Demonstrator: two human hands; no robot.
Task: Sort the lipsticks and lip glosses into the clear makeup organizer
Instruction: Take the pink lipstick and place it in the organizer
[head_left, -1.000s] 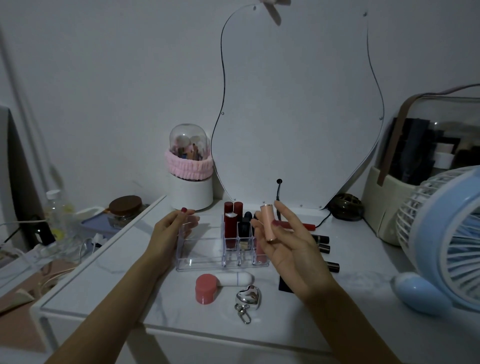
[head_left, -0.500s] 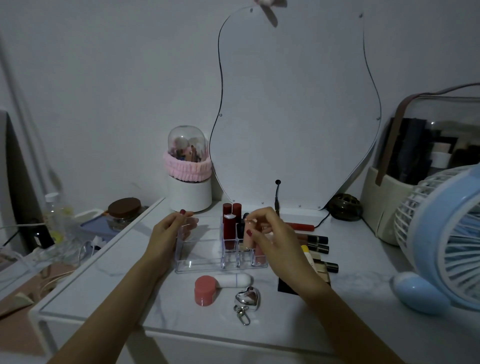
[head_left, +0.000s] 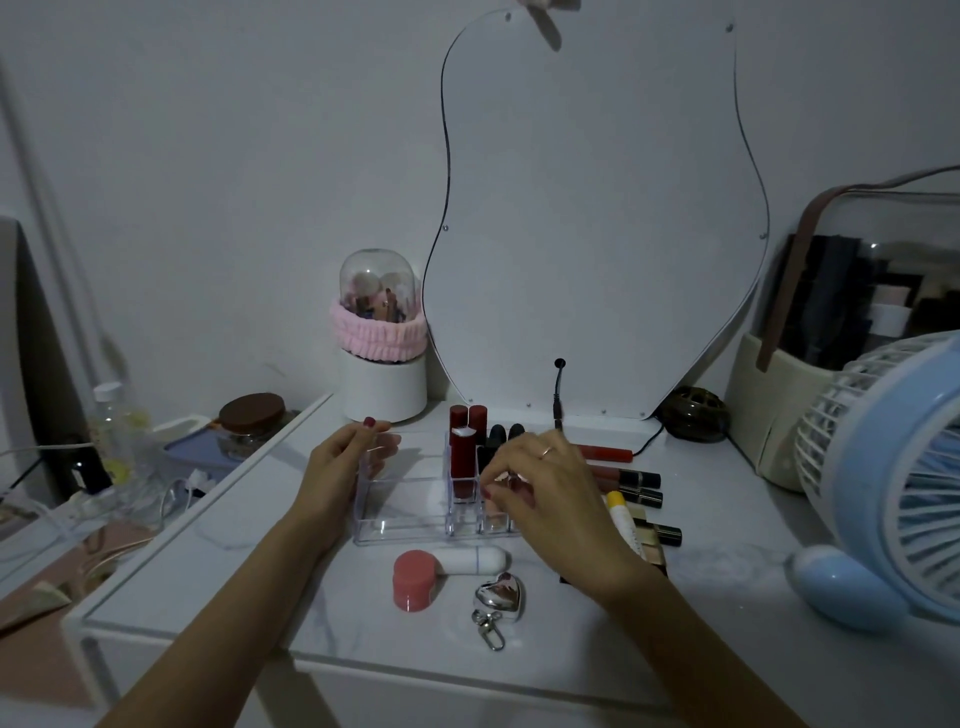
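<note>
The clear makeup organizer (head_left: 400, 531) stands mid-table before the mirror. My left hand (head_left: 337, 467) grips its left wall at the top edge. Several dark red lipsticks (head_left: 464, 457) and two black-capped ones (head_left: 497, 434) stand in its right-hand slots; the wide left compartment holds nothing. My right hand (head_left: 556, 488) hovers over the front slots, fingers pinched on a peach lipstick (head_left: 497, 512) that sits low in a slot, mostly hidden by the fingers. Several loose lip glosses and lipsticks (head_left: 631, 478) lie right of the organizer, partly behind my right hand, with a yellow-capped tube (head_left: 618, 506).
A pink-capped white tube (head_left: 415, 579) and a silver heart keychain (head_left: 500, 597) lie in front of the organizer. A blue fan (head_left: 893, 467) and a lidded storage box (head_left: 857, 312) fill the right side. A brush holder (head_left: 382, 358) stands at the back left, beside the mirror (head_left: 597, 234).
My right hand carried the peach lipstick from mid-air down to the organizer and lowered it into a front slot. My left hand stayed on the organizer's left wall.
</note>
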